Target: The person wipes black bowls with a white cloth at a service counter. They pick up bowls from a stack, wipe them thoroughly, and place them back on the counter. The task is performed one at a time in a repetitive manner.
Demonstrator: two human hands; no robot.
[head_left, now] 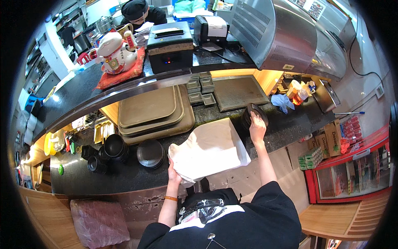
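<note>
My left hand (174, 173) grips the left edge of a large, cream-white stack of paper sheets (209, 145). The paper is tilted, in front of my body, and reaches over the front edge of the dark counter (124, 174). My right hand (258, 126) is at a dark round dish (251, 111) on the counter, its fingers closed over the near side. Part of the dish is hidden by the hand. Left of the paper stands a stack of black round plates (151, 154).
Brown trays (153, 108) are piled under the shelf, with another tray (240, 93) and small square dishes (201, 87) beside them. Black bowls (116, 146) stand left. A blue cloth (282, 103) lies right. Behind the upper ledge, a person (143, 14) bends over.
</note>
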